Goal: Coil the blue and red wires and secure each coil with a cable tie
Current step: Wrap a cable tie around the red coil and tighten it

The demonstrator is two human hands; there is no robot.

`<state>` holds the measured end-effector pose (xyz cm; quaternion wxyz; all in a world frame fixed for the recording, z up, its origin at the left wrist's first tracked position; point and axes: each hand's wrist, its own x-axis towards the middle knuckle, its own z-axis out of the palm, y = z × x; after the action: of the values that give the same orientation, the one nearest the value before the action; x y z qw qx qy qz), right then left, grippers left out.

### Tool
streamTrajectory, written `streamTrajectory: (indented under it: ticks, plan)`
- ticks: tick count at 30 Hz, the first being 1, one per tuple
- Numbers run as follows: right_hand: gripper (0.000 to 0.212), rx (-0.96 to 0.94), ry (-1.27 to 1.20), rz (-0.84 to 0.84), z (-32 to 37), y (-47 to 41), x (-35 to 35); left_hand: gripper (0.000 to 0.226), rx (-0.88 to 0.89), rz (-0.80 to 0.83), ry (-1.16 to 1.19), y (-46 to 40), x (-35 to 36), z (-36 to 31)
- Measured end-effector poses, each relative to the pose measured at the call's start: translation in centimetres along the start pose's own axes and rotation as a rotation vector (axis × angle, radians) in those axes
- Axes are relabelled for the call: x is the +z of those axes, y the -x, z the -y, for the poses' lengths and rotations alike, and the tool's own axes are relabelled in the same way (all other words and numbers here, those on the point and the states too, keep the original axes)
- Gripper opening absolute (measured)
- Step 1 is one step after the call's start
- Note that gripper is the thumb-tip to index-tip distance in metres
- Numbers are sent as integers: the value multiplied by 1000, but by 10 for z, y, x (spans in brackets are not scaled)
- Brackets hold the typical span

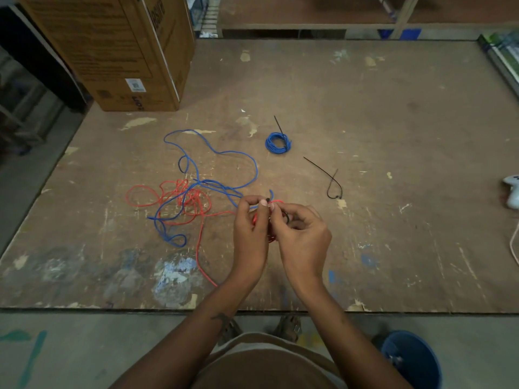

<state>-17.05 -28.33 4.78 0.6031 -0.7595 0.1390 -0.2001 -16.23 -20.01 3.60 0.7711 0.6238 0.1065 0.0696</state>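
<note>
A scuffed, paint-flecked plywood desk (365, 108) fills our view. Our left hand (250, 237) and right hand (302, 237) meet near its front edge, fingers (264, 203) pinching a black cable tie (287, 217) around a small red coil (255, 219). At nine o'clock sprawl loose red wire (140, 189) and blue wire (247, 161); at twelve, a tied blue coil (278, 142); at two, a spare tie (332, 182). A cardboard box (118, 51) stands at eleven.

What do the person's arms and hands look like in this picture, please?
Both forearms are bare, with no sleeves, gloves, rings or watch in view. The left hand has a small dark mark on its forearm near the table edge; the right hand shows none.
</note>
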Motion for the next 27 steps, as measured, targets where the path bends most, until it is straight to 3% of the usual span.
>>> streamTrajectory:
  ticks: [7, 27]
  plan:
    - [11, 72, -40, 15, -5, -1, 3, 9, 10, -19, -15, -3, -3, 1]
    - [5, 73, -77, -13, -5, -3, 6, 9, 75, 49, -70, -3, -1, -11]
